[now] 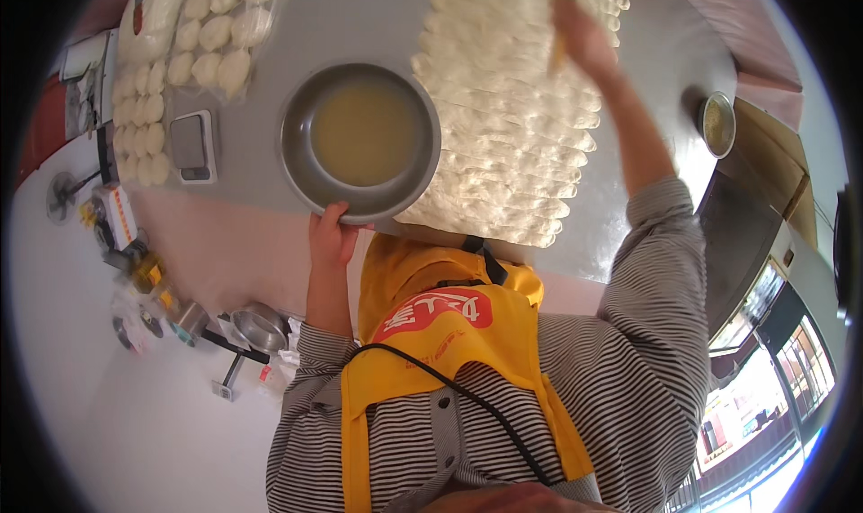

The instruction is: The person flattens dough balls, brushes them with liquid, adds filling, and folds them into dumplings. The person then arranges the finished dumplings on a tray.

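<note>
My left hand (332,236) grips the near rim of a wide stainless-steel bowl (296,142). Inside the bowl is a shallow pool of yellowish liquid (364,135). To its right lie closely packed rows of pale, flattened dough strips (499,135), their rounded ends showing along the right side. My right hand (585,37) is over the far right part of the dough, blurred by motion. It is closed around a tool with a yellowish handle (558,54), perhaps a brush; the blur hides its exact form.
Dough balls (216,34) under clear plastic and smaller dough pieces (140,118) occupy the left of the metal table (350,14). A small digital scale (192,145) sits near them. At the right edge stands a metal bowl (717,125) with grainy contents.
</note>
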### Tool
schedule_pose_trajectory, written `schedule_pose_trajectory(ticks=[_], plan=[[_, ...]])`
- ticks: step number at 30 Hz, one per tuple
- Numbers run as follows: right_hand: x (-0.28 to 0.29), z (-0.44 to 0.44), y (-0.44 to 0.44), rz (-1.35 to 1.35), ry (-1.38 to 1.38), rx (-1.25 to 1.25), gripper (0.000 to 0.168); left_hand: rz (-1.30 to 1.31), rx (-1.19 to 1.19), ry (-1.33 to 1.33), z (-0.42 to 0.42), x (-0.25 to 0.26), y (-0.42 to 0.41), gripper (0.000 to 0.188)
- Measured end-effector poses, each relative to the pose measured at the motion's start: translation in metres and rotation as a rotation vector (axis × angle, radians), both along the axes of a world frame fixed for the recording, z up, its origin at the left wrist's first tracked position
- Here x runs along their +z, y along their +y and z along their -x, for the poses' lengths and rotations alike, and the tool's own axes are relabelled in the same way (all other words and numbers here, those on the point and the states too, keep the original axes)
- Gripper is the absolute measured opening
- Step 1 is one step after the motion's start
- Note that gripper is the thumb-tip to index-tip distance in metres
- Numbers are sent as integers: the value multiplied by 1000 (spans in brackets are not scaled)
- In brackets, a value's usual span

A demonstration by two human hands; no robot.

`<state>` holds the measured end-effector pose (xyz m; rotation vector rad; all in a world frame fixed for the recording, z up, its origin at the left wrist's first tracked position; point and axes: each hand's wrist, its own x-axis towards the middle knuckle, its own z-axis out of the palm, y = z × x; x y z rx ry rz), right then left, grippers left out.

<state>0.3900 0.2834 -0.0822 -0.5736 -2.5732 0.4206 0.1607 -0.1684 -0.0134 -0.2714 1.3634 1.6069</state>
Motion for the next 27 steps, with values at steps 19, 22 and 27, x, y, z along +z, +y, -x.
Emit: schedule_pose_trajectory(ticks=[19,22,27], plan=[[158,30,-278,396,-3,150,24,-152,-354,43,-24,9,23,57],[140,37,-292,516,-33,72,25,-175,-370,39,-27,10,18,61],[155,31,-318,841,118,-27,20,-155,-325,37,-31,12,4,62]])
